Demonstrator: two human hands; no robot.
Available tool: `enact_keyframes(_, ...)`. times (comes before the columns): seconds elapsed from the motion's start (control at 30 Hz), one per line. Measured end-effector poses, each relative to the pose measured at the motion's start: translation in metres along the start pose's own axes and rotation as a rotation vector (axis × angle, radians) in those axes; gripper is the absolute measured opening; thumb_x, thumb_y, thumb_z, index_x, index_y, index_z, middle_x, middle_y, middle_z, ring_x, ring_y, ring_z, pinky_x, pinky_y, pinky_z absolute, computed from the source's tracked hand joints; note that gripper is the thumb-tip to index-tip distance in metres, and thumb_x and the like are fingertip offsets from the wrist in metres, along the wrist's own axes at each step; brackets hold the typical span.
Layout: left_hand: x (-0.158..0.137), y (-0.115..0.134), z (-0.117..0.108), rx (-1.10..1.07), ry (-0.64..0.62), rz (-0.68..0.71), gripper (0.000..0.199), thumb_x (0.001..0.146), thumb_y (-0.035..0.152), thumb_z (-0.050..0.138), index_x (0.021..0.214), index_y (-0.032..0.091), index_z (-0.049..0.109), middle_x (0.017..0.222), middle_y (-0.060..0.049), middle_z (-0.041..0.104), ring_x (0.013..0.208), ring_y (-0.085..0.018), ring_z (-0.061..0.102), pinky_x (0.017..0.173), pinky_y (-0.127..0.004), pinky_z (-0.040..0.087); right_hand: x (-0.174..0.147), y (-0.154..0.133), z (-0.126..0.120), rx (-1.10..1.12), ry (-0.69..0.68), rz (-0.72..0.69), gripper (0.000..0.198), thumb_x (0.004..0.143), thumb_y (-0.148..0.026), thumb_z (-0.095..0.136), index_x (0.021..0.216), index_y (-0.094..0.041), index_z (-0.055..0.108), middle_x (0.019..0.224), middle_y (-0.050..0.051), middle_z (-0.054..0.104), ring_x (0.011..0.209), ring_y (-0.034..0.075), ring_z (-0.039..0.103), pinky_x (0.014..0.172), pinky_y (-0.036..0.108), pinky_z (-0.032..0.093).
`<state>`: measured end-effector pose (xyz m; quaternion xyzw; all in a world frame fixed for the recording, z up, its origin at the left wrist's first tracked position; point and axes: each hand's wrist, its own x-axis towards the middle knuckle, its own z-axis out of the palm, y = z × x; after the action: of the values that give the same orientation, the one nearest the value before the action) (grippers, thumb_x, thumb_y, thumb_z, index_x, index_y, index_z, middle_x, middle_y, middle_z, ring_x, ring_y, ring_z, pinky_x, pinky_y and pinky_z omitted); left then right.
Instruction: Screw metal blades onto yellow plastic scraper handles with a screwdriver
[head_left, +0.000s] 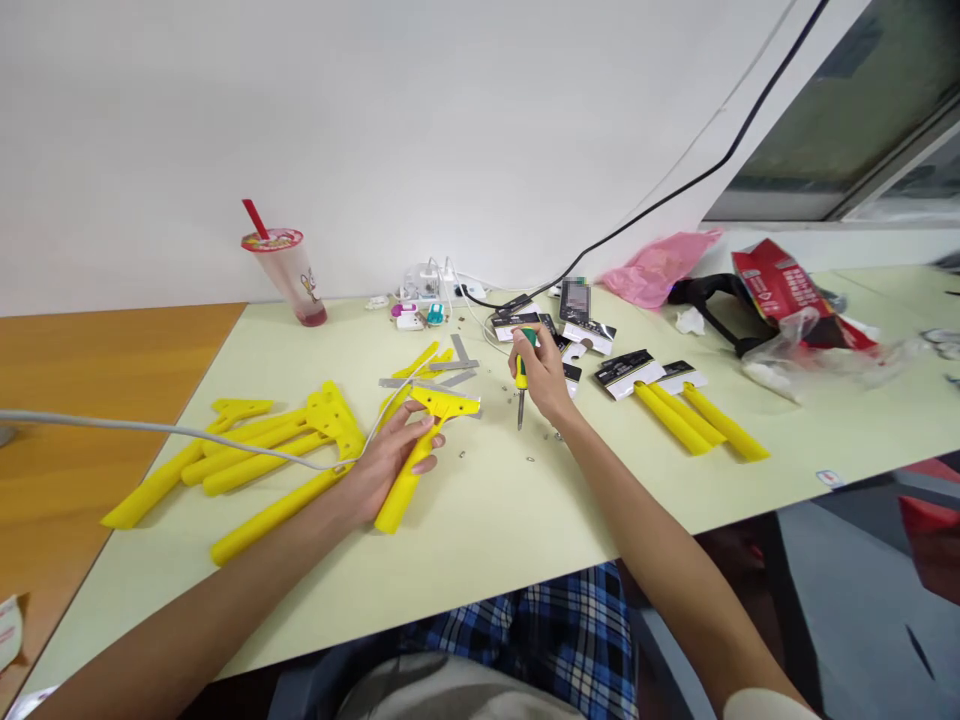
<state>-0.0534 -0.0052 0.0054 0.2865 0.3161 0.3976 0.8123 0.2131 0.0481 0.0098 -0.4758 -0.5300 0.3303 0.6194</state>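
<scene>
My left hand (397, 450) is closed around the neck of a yellow scraper (403, 490), its wide head turned up and away from me. In my right hand (541, 375) is a screwdriver (522, 385) with a green and yellow handle, its metal tip pointing down over the tabletop, apart from the scraper. Loose metal blades (454, 367) lie just beyond my left hand, beside more yellow pieces (420, 362). Several small screws or nuts (530, 459) are scattered on the table (480, 540) around the screwdriver.
Several yellow scrapers (262, 455) lie at left, with a grey cable (225, 436) across them. Scrapers with black-and-white cards (628, 373) lie at right. A tilted drink cup (289, 275), a power strip (420, 285), a pink bag (660, 268) and a red box (787, 285) stand along the back.
</scene>
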Motion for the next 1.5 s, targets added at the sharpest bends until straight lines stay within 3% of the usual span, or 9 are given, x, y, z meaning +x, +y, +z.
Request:
enact_keyframes(0.1,-0.002,0.0,0.001,0.019,0.0,-0.01,0.037,0.088,0.02,0.089,0.111,0.023,0.059,0.108,-0.001,0.06,0.076,-0.009,0.065,0.043,-0.014,0.041,-0.008,0.0,-0.005,-0.027,-0.04,-0.073,0.039,0.101,-0.063,0.07,0.115,-0.028,0.059,0.062,-0.009,0.052,0.051,0.014,0.053,0.05,0.026,0.041)
enact_keyframes(0.23,-0.003,0.001,0.004,0.047,0.008,-0.028,0.037,0.088,0.021,0.089,0.11,0.023,0.06,0.107,-0.001,0.06,0.073,-0.009,0.063,0.042,-0.014,0.041,-0.014,0.0,-0.008,-0.086,-0.163,-0.119,0.032,0.097,-0.056,0.077,0.103,-0.027,0.063,0.072,-0.006,0.056,0.051,0.013,0.06,0.049,0.028,0.042)
enact_keyframes(0.37,-0.003,0.001,0.001,0.071,-0.01,-0.025,0.035,0.09,0.022,0.088,0.112,0.023,0.06,0.107,-0.001,0.06,0.073,-0.009,0.063,0.042,-0.014,0.042,-0.019,0.002,-0.007,-0.264,-0.254,-0.192,0.027,0.097,-0.049,0.077,0.093,-0.025,0.065,0.068,-0.005,0.056,0.051,0.013,0.057,0.053,0.028,0.04)
enact_keyframes(0.83,-0.006,0.0,0.005,0.101,-0.011,-0.03,0.036,0.089,0.021,0.088,0.11,0.023,0.059,0.102,-0.001,0.06,0.073,-0.009,0.063,0.043,-0.014,0.042,-0.015,-0.001,-0.012,-0.34,-0.219,-0.253,0.021,0.096,-0.042,0.073,0.088,-0.024,0.066,0.069,-0.003,0.058,0.058,0.014,0.053,0.057,0.029,0.041)
enact_keyframes(1.0,-0.004,-0.003,0.004,0.087,0.003,-0.037,0.038,0.088,0.022,0.09,0.109,0.023,0.059,0.104,-0.001,0.061,0.074,-0.01,0.064,0.042,-0.014,0.039,-0.014,-0.003,-0.013,-0.266,-0.15,-0.274,0.022,0.1,-0.045,0.071,0.093,-0.025,0.069,0.074,-0.003,0.062,0.051,0.012,0.055,0.051,0.028,0.045)
enact_keyframes(1.13,-0.004,-0.004,0.003,0.079,0.008,-0.044,0.039,0.087,0.023,0.092,0.108,0.023,0.06,0.106,-0.002,0.062,0.076,-0.01,0.065,0.043,-0.015,0.04,-0.012,-0.011,-0.01,-0.105,-0.02,-0.261,0.027,0.099,-0.051,0.076,0.097,-0.025,0.068,0.073,-0.005,0.06,0.047,0.011,0.06,0.044,0.026,0.046)
enact_keyframes(1.3,-0.001,-0.003,0.001,0.088,-0.016,-0.072,0.039,0.086,0.024,0.093,0.108,0.021,0.061,0.106,-0.003,0.062,0.078,-0.011,0.066,0.044,-0.016,0.041,-0.008,-0.024,0.006,0.055,0.122,-0.201,0.033,0.1,-0.056,0.075,0.102,-0.026,0.063,0.063,-0.007,0.058,0.044,0.01,0.055,0.036,0.021,0.038)
enact_keyframes(1.5,0.001,-0.006,-0.001,0.048,-0.035,-0.065,0.04,0.085,0.024,0.093,0.11,0.019,0.062,0.109,-0.006,0.064,0.077,-0.011,0.067,0.044,-0.015,0.04,-0.001,-0.036,0.031,0.089,0.152,-0.22,0.038,0.101,-0.062,0.072,0.105,-0.028,0.056,0.067,-0.007,0.06,0.05,0.01,0.058,0.038,0.018,0.042)
